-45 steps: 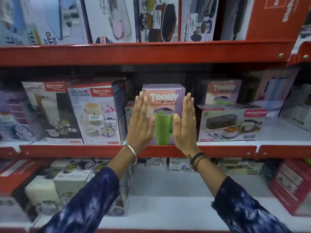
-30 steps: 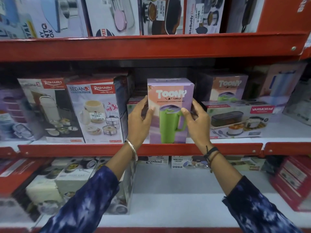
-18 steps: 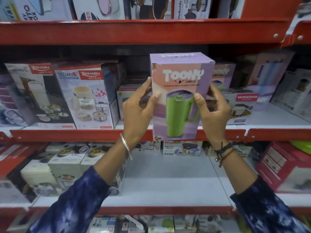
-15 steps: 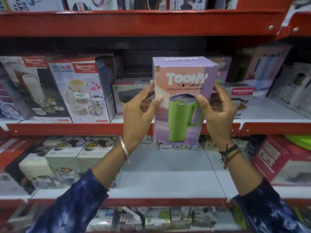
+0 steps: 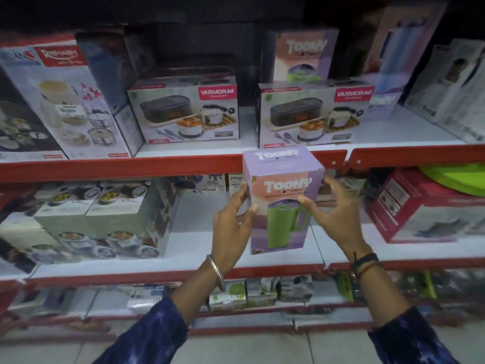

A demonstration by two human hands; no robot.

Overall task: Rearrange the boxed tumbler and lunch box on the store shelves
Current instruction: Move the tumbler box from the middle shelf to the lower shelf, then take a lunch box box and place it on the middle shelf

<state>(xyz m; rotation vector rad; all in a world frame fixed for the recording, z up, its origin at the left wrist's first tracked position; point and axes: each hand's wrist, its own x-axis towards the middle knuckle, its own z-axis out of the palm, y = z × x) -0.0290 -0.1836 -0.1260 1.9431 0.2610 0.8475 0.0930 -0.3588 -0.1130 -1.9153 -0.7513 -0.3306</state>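
The lilac Toony tumbler box, printed with a green tumbler, is upright at the middle shelf, its base at or just above the white shelf surface. My left hand grips its left edge. My right hand holds the right side, thumb on the front face and fingers spread behind. On the shelf above stand two Varmora lunch boxes, one left and one right. A second Toony box stands behind the right one.
A tall Rishabh box stands at the upper left. Stacked food-container boxes fill the middle shelf's left side, and a red box its right. A red shelf lip runs just above the tumbler box. Small boxes line the lowest shelf.
Both hands took the tumbler box off the upper shelf and carried it down to the shelf below. The view tilted down, and a second lunch box now shows where the tumbler box stood.
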